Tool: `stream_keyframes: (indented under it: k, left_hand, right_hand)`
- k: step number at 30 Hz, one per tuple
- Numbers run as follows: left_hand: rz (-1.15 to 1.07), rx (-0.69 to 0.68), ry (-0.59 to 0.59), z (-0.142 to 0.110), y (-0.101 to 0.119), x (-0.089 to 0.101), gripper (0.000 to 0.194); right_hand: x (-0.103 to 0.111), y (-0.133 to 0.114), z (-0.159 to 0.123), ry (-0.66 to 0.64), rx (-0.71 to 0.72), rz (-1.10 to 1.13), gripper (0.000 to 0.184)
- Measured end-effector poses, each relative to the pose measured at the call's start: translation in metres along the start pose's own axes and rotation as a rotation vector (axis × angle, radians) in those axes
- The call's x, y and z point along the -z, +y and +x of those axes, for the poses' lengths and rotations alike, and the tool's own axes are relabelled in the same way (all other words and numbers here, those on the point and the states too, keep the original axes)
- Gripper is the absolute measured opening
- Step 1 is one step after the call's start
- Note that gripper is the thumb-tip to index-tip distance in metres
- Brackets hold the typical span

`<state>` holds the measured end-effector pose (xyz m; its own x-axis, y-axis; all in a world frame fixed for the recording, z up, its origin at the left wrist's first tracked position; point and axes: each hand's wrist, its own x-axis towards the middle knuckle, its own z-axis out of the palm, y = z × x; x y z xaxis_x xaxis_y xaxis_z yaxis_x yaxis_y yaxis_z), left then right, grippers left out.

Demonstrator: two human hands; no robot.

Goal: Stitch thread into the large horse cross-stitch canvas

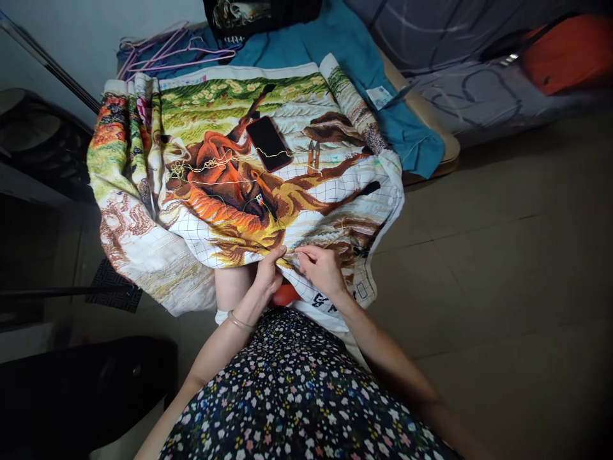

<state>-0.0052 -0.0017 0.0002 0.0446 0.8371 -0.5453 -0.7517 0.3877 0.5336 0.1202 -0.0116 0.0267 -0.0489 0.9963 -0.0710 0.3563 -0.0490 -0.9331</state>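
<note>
Broad multicoloured cross-stitched cloth (293,203) looks soft, floppy, best held at six-o'clock edge, left hand (270,271) clamped there, right hand (322,269) pinched together.

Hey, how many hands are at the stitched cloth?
2. The left hand grips the near part of the stitched cloth; the right hand is just right of it, also at the cloth. No others show.

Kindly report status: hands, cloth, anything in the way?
Left hand holds embroidered cloth; right hand pinched close by. Cloth spread, partly stitched. Phone, snips, loose thread lie on top.
</note>
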Motion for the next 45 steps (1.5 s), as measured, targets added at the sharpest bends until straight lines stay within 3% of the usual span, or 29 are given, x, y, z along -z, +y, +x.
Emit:
stream_keyframes:
  k: [8, 22, 31, 36, 39, 42, 45]
  left_hand:
    - [-0.041, -0.022, 0.010, -0.002, 0.000, -0.002, 0.021]
    - [0.003, -0.016, 0.089, 0.002, 0.000, -0.001, 0.013]
    - [-0.035, -0.026, 0.035, -0.005, -0.001, -0.004, 0.017]
    - [-0.032, -0.017, -0.001, -0.005, -0.001, -0.003, 0.016]
    - [-0.017, -0.030, -0.009, -0.005, -0.001, -0.002, 0.018]
    - [-0.011, -0.026, 0.004, -0.008, 0.001, -0.005, 0.020]
    - [-0.021, -0.067, 0.010, -0.012, 0.005, -0.009, 0.027]
  right_hand:
    - [-0.009, -0.012, -0.003, 0.016, -0.060, -0.051, 0.014]
    - [-0.020, -0.001, -0.001, 0.111, -0.051, 0.037, 0.020]
    - [-0.016, -0.009, 0.000, 0.110, -0.225, 0.248, 0.021]
    - [-0.017, -0.017, 0.012, 0.123, -0.100, 0.098, 0.025]
    - [-0.019, -0.023, 0.021, 0.067, -0.052, -0.058, 0.012]
    - [0.007, -0.035, 0.027, 0.098, -0.097, 0.078, 0.009]
    - [0.084, -0.048, 0.026, 0.249, -0.016, 0.599, 0.006]
